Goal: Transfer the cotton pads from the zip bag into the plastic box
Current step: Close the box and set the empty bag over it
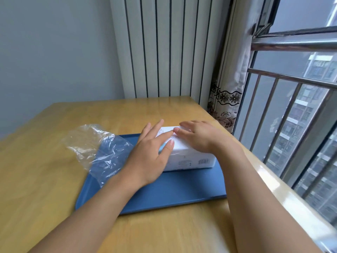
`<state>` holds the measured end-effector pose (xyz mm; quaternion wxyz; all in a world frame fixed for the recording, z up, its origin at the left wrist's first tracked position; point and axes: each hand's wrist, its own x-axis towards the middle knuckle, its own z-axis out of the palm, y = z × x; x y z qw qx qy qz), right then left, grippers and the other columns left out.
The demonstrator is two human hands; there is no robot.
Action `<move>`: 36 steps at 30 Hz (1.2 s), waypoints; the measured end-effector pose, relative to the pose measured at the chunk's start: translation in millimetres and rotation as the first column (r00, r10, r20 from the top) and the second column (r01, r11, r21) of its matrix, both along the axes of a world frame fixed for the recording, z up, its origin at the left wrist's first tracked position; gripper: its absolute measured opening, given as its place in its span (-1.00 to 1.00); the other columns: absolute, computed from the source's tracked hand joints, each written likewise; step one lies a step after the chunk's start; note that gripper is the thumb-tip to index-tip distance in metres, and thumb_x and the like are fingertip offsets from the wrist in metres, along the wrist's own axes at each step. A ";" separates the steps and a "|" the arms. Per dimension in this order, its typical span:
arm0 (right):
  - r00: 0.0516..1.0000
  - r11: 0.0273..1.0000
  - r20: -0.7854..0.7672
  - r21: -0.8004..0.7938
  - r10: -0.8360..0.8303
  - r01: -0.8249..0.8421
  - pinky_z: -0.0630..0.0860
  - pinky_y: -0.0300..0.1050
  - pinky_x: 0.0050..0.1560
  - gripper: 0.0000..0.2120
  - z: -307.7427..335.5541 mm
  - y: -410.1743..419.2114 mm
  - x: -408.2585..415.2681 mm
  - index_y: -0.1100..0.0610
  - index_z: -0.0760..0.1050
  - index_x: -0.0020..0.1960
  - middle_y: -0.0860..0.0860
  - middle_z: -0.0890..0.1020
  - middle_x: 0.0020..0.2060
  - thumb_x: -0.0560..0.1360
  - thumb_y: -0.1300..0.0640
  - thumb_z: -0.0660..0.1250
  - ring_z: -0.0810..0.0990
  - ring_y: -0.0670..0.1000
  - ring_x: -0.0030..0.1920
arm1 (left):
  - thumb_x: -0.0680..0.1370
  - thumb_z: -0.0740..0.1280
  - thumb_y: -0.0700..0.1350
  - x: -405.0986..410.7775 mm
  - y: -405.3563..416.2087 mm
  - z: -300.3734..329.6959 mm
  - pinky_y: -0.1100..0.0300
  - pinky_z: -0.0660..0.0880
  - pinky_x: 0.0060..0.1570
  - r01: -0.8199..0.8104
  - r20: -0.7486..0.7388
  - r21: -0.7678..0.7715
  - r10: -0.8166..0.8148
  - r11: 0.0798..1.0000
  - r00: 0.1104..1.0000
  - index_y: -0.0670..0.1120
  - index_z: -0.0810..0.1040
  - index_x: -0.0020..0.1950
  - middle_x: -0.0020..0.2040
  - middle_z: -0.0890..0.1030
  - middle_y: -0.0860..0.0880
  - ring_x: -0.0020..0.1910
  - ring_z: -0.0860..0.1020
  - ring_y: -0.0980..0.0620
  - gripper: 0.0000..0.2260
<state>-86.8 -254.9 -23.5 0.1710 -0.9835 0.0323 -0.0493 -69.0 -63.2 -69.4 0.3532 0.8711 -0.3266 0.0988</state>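
A white plastic box [189, 160] with a barcode label lies on a blue tray [175, 190]. My left hand [151, 154] rests flat on the box's left end, fingers straight. My right hand [198, 136] lies across the top of the box with its fingers stretched out, touching the lid. A clear, crumpled zip bag [98, 148] lies flat to the left, half on the tray and half on the table; it looks empty. No cotton pads are visible; the box's inside is hidden.
The tray sits on a wooden table [54, 189] set in a corner. A white radiator [164, 46] stands behind it. At the right are a curtain [228, 99] and a barred window [291, 106].
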 end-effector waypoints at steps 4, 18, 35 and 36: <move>0.990 0.995 0.114 -0.033 -0.088 0.093 0.47 0.06 0.14 -0.51 -7.6 3.8 7.3 -0.04 0.54 0.17 0.02 0.60 0.09 0.58 -0.35 0.03 0.51 0.14 0.21 | 0.60 -0.03 0.25 7.1 3.9 5.9 0.01 0.08 0.55 -0.005 -0.035 0.141 0.010 0.990 0.999 0.24 0.30 0.53 0.61 0.19 0.16 0.62 -0.05 0.07 -0.50; 0.814 0.948 0.488 -0.121 0.315 -0.295 0.51 0.00 0.06 -0.72 -20.0 96.8 -2.5 0.09 0.63 0.17 -0.01 0.65 0.06 0.56 -0.04 0.32 0.58 0.11 0.08 | 0.32 0.52 0.30 59.3 116.9 27.9 -0.10 0.39 0.26 -0.729 -0.128 0.200 0.755 0.655 0.643 -0.09 0.26 0.51 0.46 0.36 -0.18 0.42 0.33 -0.28 -0.09; 0.984 0.200 0.180 0.964 -0.016 -0.173 0.67 0.09 -0.16 -0.50 56.7 30.5 -53.0 0.12 0.56 0.30 -0.01 0.69 0.03 0.56 -0.23 0.26 0.74 0.04 -0.12 | 0.49 0.42 0.06 -13.9 -4.0 66.2 -0.14 0.62 -0.07 -0.122 -0.096 -0.718 0.075 0.686 0.993 0.10 0.54 -0.07 -0.11 0.66 0.09 -0.11 0.67 -0.05 -0.89; 0.986 0.195 0.161 0.969 -0.041 -0.150 0.67 0.07 -0.19 -0.42 62.0 17.9 -63.7 0.12 0.57 0.29 0.01 0.70 -0.02 0.53 -0.31 0.23 0.73 0.05 -0.18 | 0.48 0.42 0.08 -19.2 -15.3 68.6 -0.19 0.61 -0.09 -0.106 -0.098 -0.685 0.053 0.721 0.994 0.11 0.53 -0.07 -0.12 0.64 0.13 -0.10 0.66 -0.08 -0.88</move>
